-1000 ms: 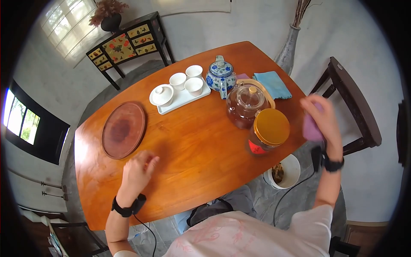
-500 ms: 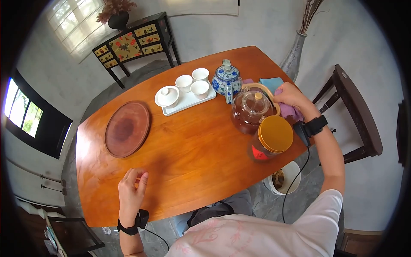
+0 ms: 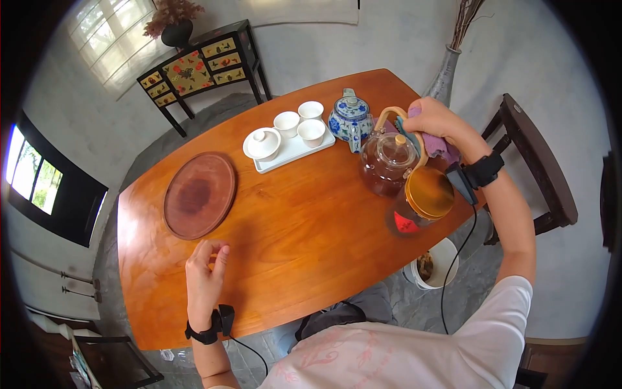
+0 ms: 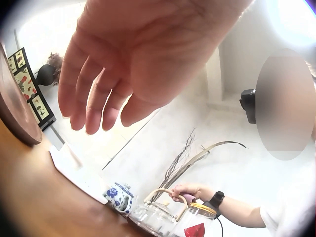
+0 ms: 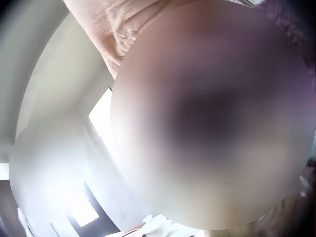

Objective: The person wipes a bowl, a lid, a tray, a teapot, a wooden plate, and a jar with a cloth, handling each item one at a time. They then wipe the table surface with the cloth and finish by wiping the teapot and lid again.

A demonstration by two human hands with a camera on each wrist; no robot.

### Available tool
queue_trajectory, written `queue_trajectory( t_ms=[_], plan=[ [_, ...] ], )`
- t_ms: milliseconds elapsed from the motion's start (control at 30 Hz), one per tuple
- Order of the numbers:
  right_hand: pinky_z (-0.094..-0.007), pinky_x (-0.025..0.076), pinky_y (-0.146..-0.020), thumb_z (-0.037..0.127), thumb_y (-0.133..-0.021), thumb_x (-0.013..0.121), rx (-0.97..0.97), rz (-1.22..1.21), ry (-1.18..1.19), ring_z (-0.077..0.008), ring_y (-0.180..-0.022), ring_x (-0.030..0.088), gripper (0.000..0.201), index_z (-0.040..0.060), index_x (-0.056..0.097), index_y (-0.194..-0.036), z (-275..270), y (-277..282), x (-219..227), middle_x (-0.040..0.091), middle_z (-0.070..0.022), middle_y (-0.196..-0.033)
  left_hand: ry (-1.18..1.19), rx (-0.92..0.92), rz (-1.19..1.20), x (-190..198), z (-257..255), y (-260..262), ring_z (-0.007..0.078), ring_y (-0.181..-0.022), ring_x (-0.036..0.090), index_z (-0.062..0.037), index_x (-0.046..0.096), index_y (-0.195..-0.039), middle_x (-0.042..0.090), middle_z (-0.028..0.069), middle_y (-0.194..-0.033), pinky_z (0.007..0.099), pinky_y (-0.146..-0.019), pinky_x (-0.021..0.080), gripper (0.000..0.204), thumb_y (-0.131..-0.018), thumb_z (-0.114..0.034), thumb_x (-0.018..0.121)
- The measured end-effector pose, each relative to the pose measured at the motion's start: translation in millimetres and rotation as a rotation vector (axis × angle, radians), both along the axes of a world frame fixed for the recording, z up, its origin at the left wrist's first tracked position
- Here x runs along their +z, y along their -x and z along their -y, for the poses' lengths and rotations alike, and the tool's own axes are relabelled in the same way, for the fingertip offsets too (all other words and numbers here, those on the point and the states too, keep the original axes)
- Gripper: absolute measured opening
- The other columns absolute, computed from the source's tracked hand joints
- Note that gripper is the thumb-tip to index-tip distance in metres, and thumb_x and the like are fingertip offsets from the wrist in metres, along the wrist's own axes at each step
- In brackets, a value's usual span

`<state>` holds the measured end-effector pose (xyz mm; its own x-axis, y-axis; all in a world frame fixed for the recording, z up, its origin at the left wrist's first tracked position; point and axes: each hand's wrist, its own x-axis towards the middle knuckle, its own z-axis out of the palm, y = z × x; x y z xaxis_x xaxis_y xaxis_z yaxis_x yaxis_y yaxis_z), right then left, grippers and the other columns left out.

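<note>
My right hand (image 3: 444,123) grips a bunched purple cloth (image 3: 439,148) at the table's right end. Its fingers are right by the wooden handle (image 3: 387,111) of a glass teapot (image 3: 387,162) with dark red liquid inside. A blue cloth (image 3: 409,137) shows partly below the hand, mostly hidden by it. My left hand (image 3: 206,275) hangs over the near left of the table, fingers loosely bent and holding nothing; in the left wrist view its fingers (image 4: 94,103) droop relaxed. The right wrist view is mostly blurred out.
A round brown tray (image 3: 199,194) lies on the left. White cups (image 3: 311,133) and a lidded bowl (image 3: 262,144) stand on a white tray (image 3: 295,157). Beside them is a blue-and-white teapot (image 3: 350,118). A gold-lidded jar (image 3: 429,193) stands near the right edge, above a bucket (image 3: 444,262).
My right hand swung from beyond the table's right edge to beside the glass teapot, carrying the purple cloth, then shifted slightly farther back over the blue cloth. My left hand drew back a little.
</note>
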<state>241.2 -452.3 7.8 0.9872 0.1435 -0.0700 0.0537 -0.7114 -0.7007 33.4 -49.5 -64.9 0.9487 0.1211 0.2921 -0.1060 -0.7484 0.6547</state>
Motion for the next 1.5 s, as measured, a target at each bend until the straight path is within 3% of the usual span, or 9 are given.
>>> queue_trajectory(
  t_ms=[33, 233, 600, 700, 833, 1000, 1067, 1133, 1500],
  plan=[
    [-0.0295, 0.042, -0.049, 0.016, -0.062, 0.064, 0.041, 0.084, 0.149, -0.0134, -0.052, 0.052, 0.021, -0.0027, 0.056, -0.065, -5, 1, 2, 0.056, -0.0071, -0.059, 0.001, -0.002, 0.0, 0, -4, -2, 0.0227, -0.07, 0.062, 0.003, 0.061, -0.088, 0.062, 0.0136, -0.08, 0.0294, -0.063, 0.05, 0.014, -0.088, -0.011, 0.059],
    [-0.0337, 0.045, -0.054, 0.019, -0.059, 0.065, 0.059, 0.205, 0.362, -0.0197, -0.057, 0.057, 0.031, -0.0078, 0.061, -0.075, -19, -1, 9, 0.059, -0.0125, -0.063, 0.04, 0.019, 0.007, 0, -17, 4, 0.0213, -0.071, 0.062, 0.0036, 0.061, -0.088, 0.062, 0.0136, -0.081, 0.0301, -0.064, 0.051, 0.016, -0.089, -0.012, 0.059],
    [-0.0288, 0.037, -0.046, 0.015, -0.062, 0.062, 0.057, 0.308, 0.245, -0.0104, -0.051, 0.044, 0.019, -0.0006, 0.052, -0.061, -28, 8, 73, 0.049, -0.0021, -0.054, 0.021, 0.075, -0.08, 1, -45, 17, 0.0267, -0.078, 0.063, 0.0025, 0.061, -0.092, 0.063, 0.0157, -0.085, 0.0332, -0.069, 0.05, 0.018, -0.088, -0.015, 0.06],
    [-0.0273, 0.036, -0.046, 0.014, -0.064, 0.061, 0.105, 0.31, 0.278, -0.0092, -0.051, 0.044, 0.016, 0.0003, 0.053, -0.061, -35, 7, 98, 0.049, -0.0009, -0.055, -0.203, 0.023, -0.138, 7, -77, 15, 0.0315, -0.087, 0.062, 0.0011, 0.061, -0.096, 0.064, 0.018, -0.092, 0.0373, -0.075, 0.048, 0.024, -0.088, -0.021, 0.06],
    [-0.0265, 0.036, -0.046, 0.014, -0.064, 0.06, 0.148, 0.33, 0.268, -0.009, -0.051, 0.044, 0.015, -0.0003, 0.054, -0.066, -62, 13, 128, 0.048, -0.0005, -0.055, -0.175, 0.053, -0.194, 5, -132, -12, 0.0326, -0.095, 0.061, -0.0009, 0.062, -0.106, 0.064, 0.0203, -0.098, 0.0385, -0.08, 0.047, 0.032, -0.088, -0.028, 0.059],
    [-0.0234, 0.036, -0.046, 0.013, -0.065, 0.059, 0.287, 0.29, 0.243, -0.008, -0.049, 0.045, 0.014, 0.0006, 0.055, -0.07, -121, 20, 151, 0.05, -0.001, -0.058, -0.186, 0.201, -0.201, -41, -194, -42, 0.0321, -0.096, 0.062, -0.0013, 0.063, -0.106, 0.065, 0.0206, -0.098, 0.0388, -0.083, 0.047, 0.038, -0.089, -0.034, 0.055],
    [-0.0222, 0.037, -0.046, 0.013, -0.065, 0.059, 0.296, 0.314, 0.225, -0.0081, -0.049, 0.047, 0.014, 0.0011, 0.056, -0.071, -156, 25, 149, 0.05, -0.0011, -0.057, -0.196, 0.145, -0.239, -53, -198, -43, 0.0332, -0.097, 0.061, -0.0034, 0.063, -0.108, 0.065, 0.0197, -0.099, 0.0396, -0.084, 0.047, 0.036, -0.088, -0.033, 0.054],
    [-0.024, 0.036, -0.043, 0.017, -0.065, 0.063, 0.395, 0.315, 0.093, -0.0082, -0.048, 0.046, 0.016, 0.0038, 0.055, -0.061, -191, 28, 143, 0.05, -0.0009, -0.055, -0.162, 0.169, -0.231, -54, -195, -40, 0.0337, -0.097, 0.06, -0.0048, 0.063, -0.108, 0.065, 0.0189, -0.1, 0.0398, -0.084, 0.047, 0.034, -0.088, -0.032, 0.054],
    [-0.0263, 0.042, -0.046, 0.015, -0.066, 0.067, 0.556, -0.003, -0.254, -0.0115, -0.053, 0.053, 0.018, -0.0011, 0.061, -0.072, -382, 13, 69, 0.058, -0.0058, -0.065, -0.186, 0.2, -0.141, -69, -197, -35, 0.0316, -0.1, 0.059, -0.0091, 0.063, -0.109, 0.062, 0.0117, -0.113, 0.0417, -0.087, 0.045, 0.032, -0.089, -0.032, 0.052]
  ],
)
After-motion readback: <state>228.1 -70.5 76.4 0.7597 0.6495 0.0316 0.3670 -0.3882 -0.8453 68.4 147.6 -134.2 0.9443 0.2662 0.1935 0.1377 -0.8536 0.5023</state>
